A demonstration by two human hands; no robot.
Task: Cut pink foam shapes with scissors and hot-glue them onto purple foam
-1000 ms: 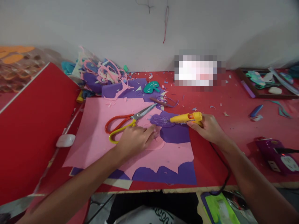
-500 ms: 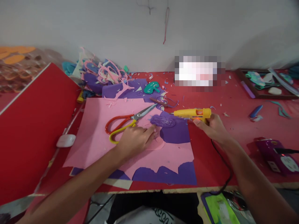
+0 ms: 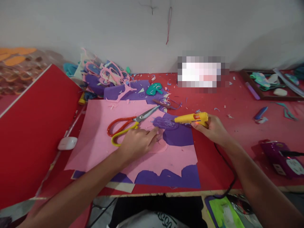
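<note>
My right hand [image 3: 211, 128] grips a yellow glue gun [image 3: 192, 118], its nozzle pointing left at the right part of a small purple cutout [image 3: 166, 123] that carries glue lines. My left hand [image 3: 139, 142] rests on a pink sheet [image 3: 95, 136], index fingertip at the cutout's lower left edge; its other fingers are curled, and whether they hold anything is hidden. Open-bladed scissors [image 3: 142, 117] with one red and one yellow handle lie just beyond my left hand. Purple sheet [image 3: 166, 178] shows under the pink one.
Scraps [image 3: 111, 74] are heaped at the back left, near a teal cutout [image 3: 154, 89]. A red board [image 3: 35, 133] leans at left beside a white case [image 3: 67, 143]. At right are a framed tray [image 3: 263, 96], a blue pen-like object [image 3: 261, 113] and a purple power box [image 3: 279, 158].
My right hand has moved slightly left and the glue gun with it, bringing the nozzle over the purple cutout. My left hand stays in place.
</note>
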